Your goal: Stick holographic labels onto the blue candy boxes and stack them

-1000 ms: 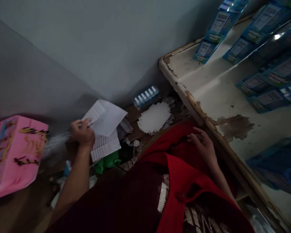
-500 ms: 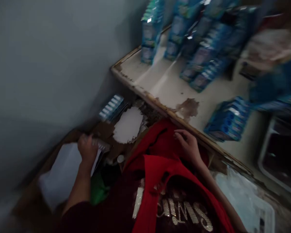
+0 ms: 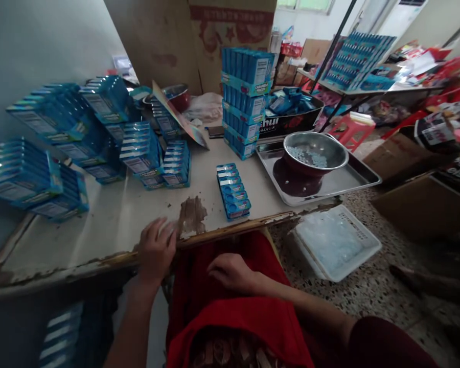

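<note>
My left hand rests on the table's worn front edge, its fingers slightly bent and apart, with nothing visible in it. My right hand lies on the red apron over my lap, loosely curved and holding nothing I can see. Beyond it on the table, a row of small blue packs sits near the edge. To its left stand stacked blue packs and larger stacks against the wall. A tall pile of blue packs labelled Caramelo Macizo stands further back.
A metal bowl with pale blue candies sits on a metal tray at the right. Below is a white basket with a clear plastic bag. Cardboard boxes and a red stool stand beyond; more blue packs lie under the table.
My view has swung up and right from the floor area to the tabletop. My left hand has come up from the white sheet and clear item below to the table edge; my right hand now lies on my lap.
</note>
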`<state>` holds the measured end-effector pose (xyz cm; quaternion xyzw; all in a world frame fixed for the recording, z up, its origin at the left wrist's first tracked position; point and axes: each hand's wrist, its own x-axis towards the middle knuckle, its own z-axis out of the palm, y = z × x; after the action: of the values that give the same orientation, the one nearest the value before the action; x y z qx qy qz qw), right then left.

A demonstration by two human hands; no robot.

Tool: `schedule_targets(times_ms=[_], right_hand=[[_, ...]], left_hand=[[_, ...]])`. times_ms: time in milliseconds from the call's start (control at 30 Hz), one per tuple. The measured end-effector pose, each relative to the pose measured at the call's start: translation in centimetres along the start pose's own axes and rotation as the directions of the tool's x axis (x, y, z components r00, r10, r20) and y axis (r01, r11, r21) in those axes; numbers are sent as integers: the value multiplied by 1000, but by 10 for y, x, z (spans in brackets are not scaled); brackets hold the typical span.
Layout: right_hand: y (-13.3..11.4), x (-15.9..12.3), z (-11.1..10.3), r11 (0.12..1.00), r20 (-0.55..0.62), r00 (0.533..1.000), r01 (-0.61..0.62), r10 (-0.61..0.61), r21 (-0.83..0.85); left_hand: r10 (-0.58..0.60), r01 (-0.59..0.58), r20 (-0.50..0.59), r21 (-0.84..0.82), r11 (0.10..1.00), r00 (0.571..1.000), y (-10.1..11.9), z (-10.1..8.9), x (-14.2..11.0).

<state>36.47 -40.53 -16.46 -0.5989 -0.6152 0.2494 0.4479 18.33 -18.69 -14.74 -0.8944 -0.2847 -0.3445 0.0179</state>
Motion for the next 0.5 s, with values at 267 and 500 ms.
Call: schedule_targets(times_ms=[267,500], right_hand=[[-35,22,-100,986,-215,962,162,-168,-45],[32,69,-176,921,-685,633,-124,361,370]], left_hand=[[-8,69,309,-186,980,951,-26,80,79],[42,-1,267,-152,988,963,-27,96,70]])
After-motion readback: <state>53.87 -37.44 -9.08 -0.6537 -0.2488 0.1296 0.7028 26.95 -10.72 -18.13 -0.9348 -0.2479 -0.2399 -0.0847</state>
